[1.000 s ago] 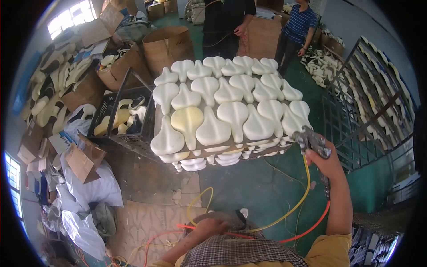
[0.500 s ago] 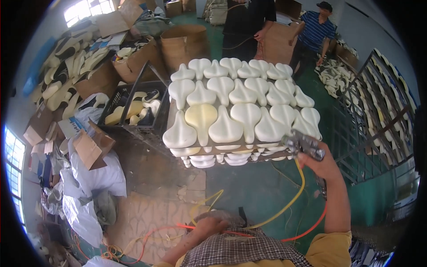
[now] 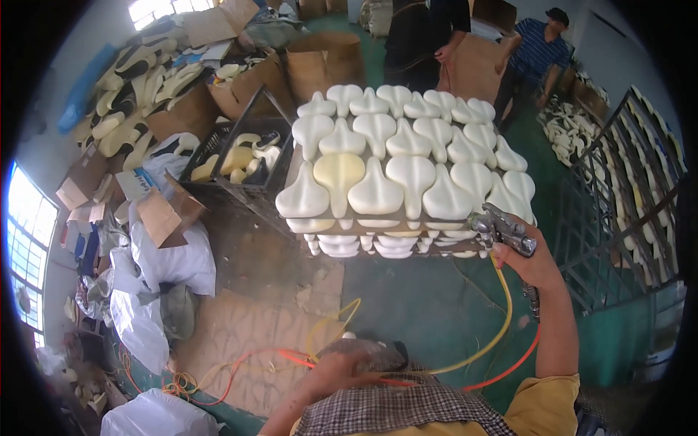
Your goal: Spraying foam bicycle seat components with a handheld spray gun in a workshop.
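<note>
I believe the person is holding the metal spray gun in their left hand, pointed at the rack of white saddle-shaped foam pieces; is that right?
Not quite: the head view shows the metal spray gun in the right hand, not the left. It does point at the rack of white saddle-shaped foam pieces. The left hand is low, near the hoses.

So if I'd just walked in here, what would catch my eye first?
Probably the rack of white saddle-shaped foam pieces in the middle, one of them yellowish. Next, the right hand holding a metal spray gun at the rack's near right corner, with yellow and orange hoses trailing down. To the left lie cartons and white bags.
</note>
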Demonstrator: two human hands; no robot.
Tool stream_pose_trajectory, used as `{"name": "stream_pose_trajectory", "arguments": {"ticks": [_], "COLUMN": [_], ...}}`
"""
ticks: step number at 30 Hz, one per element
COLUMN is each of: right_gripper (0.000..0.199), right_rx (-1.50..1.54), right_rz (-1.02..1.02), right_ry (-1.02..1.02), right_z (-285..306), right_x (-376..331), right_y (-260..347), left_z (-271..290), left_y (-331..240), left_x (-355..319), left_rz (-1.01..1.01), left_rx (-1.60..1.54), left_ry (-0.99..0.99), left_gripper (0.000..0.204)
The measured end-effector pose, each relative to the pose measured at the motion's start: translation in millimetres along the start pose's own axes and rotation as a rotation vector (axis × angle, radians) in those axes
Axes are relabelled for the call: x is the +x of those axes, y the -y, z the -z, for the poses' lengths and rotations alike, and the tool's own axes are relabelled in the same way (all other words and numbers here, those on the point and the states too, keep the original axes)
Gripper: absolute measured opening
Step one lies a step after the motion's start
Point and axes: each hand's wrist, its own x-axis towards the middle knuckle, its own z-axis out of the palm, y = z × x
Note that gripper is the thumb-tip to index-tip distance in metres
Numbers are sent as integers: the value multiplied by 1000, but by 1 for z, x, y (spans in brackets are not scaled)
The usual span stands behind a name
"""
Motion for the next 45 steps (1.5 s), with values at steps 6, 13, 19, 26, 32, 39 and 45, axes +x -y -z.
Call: {"name": "stream_pose_trajectory", "arguments": {"ticks": [6,13,19,26,32,39,45], "right_gripper": [46,45,44,42,47,41,42], "right_rx": [1,99,19,49,-55,20,1], "right_rz": [35,178,131,160,60,150,181], "right_ry": [171,24,143,22,233,-5,178], "right_z": [-10,-25,-52,-60,-85,-86,-135], "right_x": [-4,46,41,63,27,56,57], "right_y": [0,4,22,32,36,46,71], "left_z": [-16,-28,-24,-11,3,11,23], "left_y": [17,27,45,56,66,81,88], "left_x": [-1,-3,-22,-26,-35,-34,-45], "left_rz": [8,32,77,89,96,11,45], "left_rx": [-49,-23,-43,-66,-76,-29,-46], "left_ry": [31,-2,-36,-7,-17,20,16], "left_gripper": [41,41,41,45,47,44,41]}}
